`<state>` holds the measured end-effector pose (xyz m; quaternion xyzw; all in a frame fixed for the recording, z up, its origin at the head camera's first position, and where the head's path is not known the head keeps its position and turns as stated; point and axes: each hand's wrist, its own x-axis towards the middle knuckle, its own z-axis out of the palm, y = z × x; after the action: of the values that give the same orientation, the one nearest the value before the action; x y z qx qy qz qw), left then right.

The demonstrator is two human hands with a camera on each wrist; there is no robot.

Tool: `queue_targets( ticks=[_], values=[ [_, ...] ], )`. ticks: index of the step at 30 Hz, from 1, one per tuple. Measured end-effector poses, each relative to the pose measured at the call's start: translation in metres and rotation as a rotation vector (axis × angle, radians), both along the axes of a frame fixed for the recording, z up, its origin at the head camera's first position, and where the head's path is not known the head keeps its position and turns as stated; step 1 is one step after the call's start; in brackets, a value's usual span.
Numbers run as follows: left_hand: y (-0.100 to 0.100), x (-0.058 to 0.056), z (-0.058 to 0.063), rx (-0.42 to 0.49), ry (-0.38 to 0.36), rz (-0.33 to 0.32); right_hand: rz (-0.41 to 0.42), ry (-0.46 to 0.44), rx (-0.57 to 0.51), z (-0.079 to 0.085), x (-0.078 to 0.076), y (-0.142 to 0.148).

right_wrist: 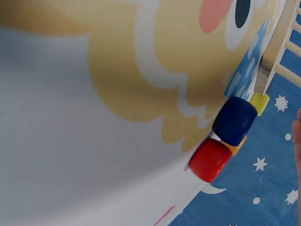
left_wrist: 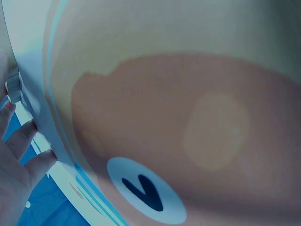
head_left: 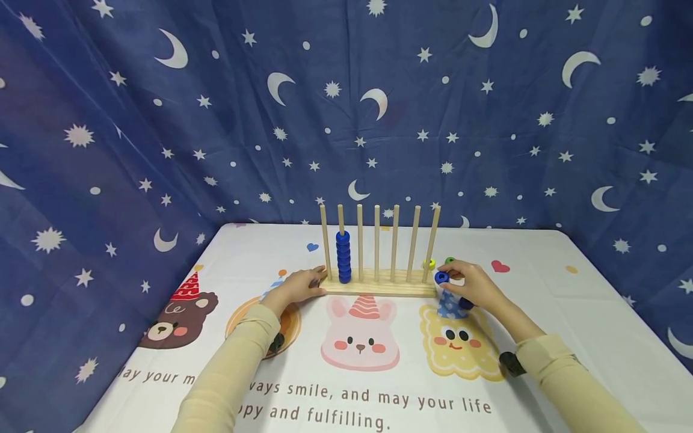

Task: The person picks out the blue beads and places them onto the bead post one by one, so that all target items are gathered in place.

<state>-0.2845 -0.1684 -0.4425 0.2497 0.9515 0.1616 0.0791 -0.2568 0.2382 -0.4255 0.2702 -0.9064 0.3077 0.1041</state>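
A wooden rack point(head_left: 379, 290) with several upright pegs stands on the table. Blue beads point(head_left: 343, 258) are stacked on its second peg from the left; the other pegs are bare. My left hand point(head_left: 296, 287) holds the rack's left end between thumb and fingers; in the left wrist view the end of the base point(left_wrist: 14, 88) shows beside the fingertips. Near the rack's right end, my right hand point(head_left: 472, 282) pinches a blue bead point(head_left: 441, 277) just above the table. Only a sliver of this hand enters the right wrist view.
Another blue bead point(right_wrist: 234, 121) lies under my right hand, next to a red bead point(right_wrist: 210, 160), with an orange bead point(right_wrist: 239, 146) and a yellow bead point(right_wrist: 259, 103) behind. A green bead point(head_left: 450, 260) sits farther back. A blue star-patterned curtain point(head_left: 346, 120) borders the printed tablecloth point(head_left: 357, 355).
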Motion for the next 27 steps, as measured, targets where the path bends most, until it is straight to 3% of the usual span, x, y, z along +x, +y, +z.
queue_targets(
  ticks=[21,27],
  values=[
    [0.003,0.001,0.002,0.008,0.007,0.002,0.041,0.041,-0.074,0.004,0.013,-0.026],
    [0.003,0.0,0.002,-0.01,0.003,0.006,0.117,0.106,-0.127,0.005,0.015,-0.036]
  ],
)
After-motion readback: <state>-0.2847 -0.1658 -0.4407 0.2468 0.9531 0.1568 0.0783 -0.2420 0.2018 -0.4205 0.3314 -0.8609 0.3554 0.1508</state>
